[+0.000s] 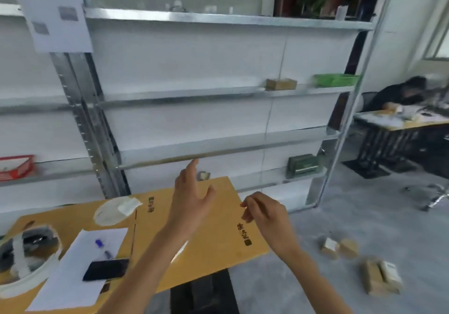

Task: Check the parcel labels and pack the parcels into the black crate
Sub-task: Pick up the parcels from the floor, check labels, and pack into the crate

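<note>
Both arms reach out over the wooden table [213, 248]. The left hand [192, 202] is up, its fingers straight and spread, holding nothing. The right hand [266, 213] has its fingers bent toward the thumb; it is too blurry to tell if they pinch anything. Small brown parcels [339, 248] lie on the floor, right of the table. A dark box [204, 294], maybe the black crate, sits under the table's near edge.

Bare left hand [192, 202], right hand [266, 214], forearms [150, 260]
</note>
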A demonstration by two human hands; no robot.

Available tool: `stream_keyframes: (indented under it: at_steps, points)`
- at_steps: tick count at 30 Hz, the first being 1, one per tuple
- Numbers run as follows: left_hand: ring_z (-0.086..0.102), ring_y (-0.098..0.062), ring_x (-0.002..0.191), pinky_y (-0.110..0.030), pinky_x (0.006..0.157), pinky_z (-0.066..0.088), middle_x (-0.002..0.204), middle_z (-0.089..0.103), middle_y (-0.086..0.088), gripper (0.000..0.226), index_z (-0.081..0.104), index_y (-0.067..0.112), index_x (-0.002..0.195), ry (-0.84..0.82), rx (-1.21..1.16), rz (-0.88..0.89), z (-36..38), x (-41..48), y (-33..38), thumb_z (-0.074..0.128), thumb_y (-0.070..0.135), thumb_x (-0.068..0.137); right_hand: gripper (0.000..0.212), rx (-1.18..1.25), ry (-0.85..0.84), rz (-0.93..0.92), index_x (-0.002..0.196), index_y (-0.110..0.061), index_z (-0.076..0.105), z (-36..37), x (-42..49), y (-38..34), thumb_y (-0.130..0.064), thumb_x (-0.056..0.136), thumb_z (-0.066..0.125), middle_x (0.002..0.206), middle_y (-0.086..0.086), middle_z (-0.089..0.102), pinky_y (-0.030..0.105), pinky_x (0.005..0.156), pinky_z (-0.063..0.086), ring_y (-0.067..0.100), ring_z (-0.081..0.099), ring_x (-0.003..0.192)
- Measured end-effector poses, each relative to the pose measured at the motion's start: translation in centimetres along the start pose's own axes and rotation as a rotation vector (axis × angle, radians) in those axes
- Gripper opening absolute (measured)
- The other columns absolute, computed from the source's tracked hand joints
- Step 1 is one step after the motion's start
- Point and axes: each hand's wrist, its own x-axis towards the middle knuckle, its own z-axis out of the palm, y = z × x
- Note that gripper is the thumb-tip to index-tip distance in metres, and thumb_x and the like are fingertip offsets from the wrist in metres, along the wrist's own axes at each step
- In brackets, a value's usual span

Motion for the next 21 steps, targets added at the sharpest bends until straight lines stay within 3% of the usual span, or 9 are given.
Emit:
stream_keyframes:
  at_steps: [3,8,13,15,21]
  points:
    - [0.037,-0.009,0.122,-0.028,0.096,0.036,0.133,0.036,0.004,0.064,0.019,0.034,0.141,-0.034,-0.085,0.044,6.3,0.0,3.9,0.056,0.026,0.089,0.028,0.004,0.113,0.051,0.073,-0.013,0.060,-7.7,-1.2,3.8,-0.004,0.094,0.044,0.064,0.004,0.066,0.028,0.065,0.052,0.011,0.062,0.061]
    - [0.041,-0.007,0.111,-0.016,0.083,0.033,0.123,0.041,0.005,0.051,0.027,0.031,0.133,-0.139,-0.194,0.042,18.5,-1.4,10.7,0.055,0.023,0.091,0.027,-0.039,0.246,0.127,0.072,-0.005,0.058,-20.1,-4.1,10.8,0.000,0.094,0.043,0.063,0.008,0.065,0.011,0.056,0.043,0.006,0.059,0.056]
    - [0.044,-0.008,0.110,-0.021,0.086,0.032,0.120,0.046,0.001,0.045,0.035,0.025,0.130,-0.297,-0.256,0.079,30.7,-2.1,18.3,0.054,0.015,0.091,0.028,-0.077,0.407,0.168,0.071,-0.006,0.059,-31.5,-5.2,16.2,-0.002,0.095,0.045,0.060,0.006,0.064,0.022,0.054,0.047,0.015,0.059,0.055]
    - [0.044,-0.008,0.109,-0.020,0.088,0.031,0.121,0.047,-0.002,0.044,0.038,0.023,0.130,-0.364,-0.270,0.109,34.6,-1.9,20.9,0.054,0.013,0.090,0.028,-0.098,0.460,0.191,0.072,-0.005,0.060,-35.2,-5.5,18.0,-0.002,0.095,0.044,0.059,0.007,0.065,0.018,0.054,0.046,0.012,0.060,0.054]
    - [0.043,-0.007,0.107,-0.017,0.085,0.030,0.120,0.049,-0.004,0.043,0.040,0.022,0.129,-0.518,-0.283,0.155,43.5,-0.9,25.6,0.053,0.012,0.090,0.029,-0.066,0.601,0.285,0.072,-0.008,0.062,-42.5,-5.5,23.3,-0.006,0.094,0.044,0.058,0.008,0.066,0.028,0.062,0.052,0.022,0.064,0.058]
